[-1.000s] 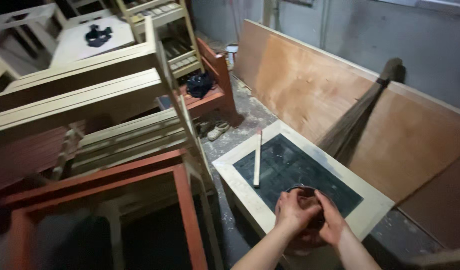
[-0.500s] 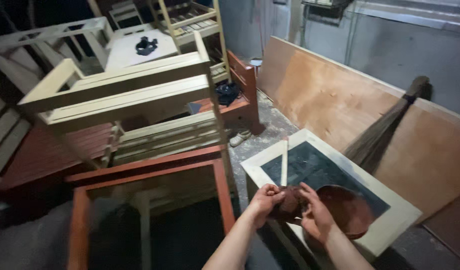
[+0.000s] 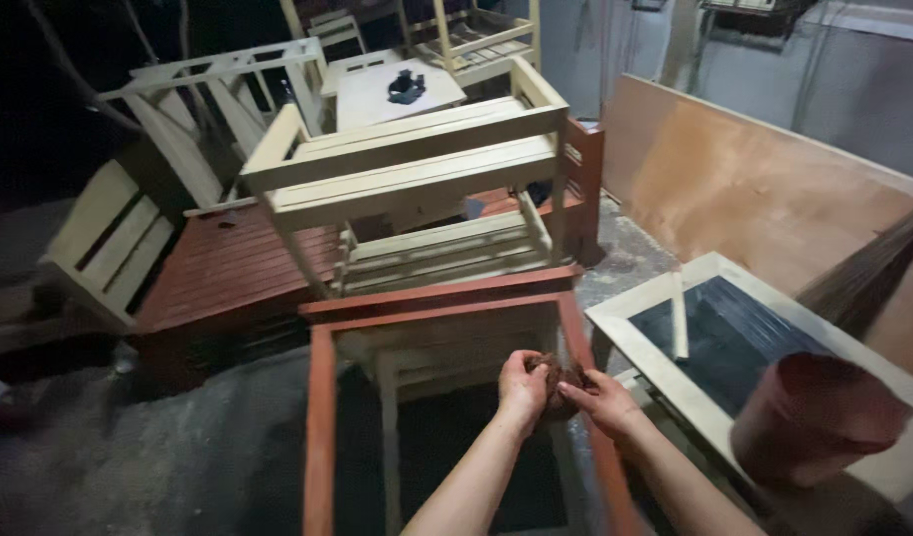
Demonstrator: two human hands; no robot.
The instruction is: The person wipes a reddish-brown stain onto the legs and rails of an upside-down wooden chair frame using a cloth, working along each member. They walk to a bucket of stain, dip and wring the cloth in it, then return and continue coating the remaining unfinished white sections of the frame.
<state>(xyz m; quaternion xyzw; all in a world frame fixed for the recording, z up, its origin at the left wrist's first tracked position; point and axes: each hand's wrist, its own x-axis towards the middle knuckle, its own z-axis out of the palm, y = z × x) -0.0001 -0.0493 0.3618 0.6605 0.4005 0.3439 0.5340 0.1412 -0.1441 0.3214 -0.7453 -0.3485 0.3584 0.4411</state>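
Item: dark reddish-brown wad [image 3: 558, 375], likely a rag or pad; its shape is hard to make out, since your fingers cover most of it.

Your left hand [image 3: 524, 385] is curled around the wad from the left. Your right hand [image 3: 603, 399] pinches it from the right. Both hands meet over the far right corner of the red-stained wooden frame [image 3: 322, 397], whose near end is cut off at the bottom edge.

Right of the frame: a pale-framed counter [image 3: 635, 342] with a dark top, a thin wooden stick [image 3: 679, 316] lying on it, and a reddish-brown bucket [image 3: 809, 417] at its near right edge.

Behind: unpainted wooden benches [image 3: 417, 164], stacked; the far left lies in darkness.
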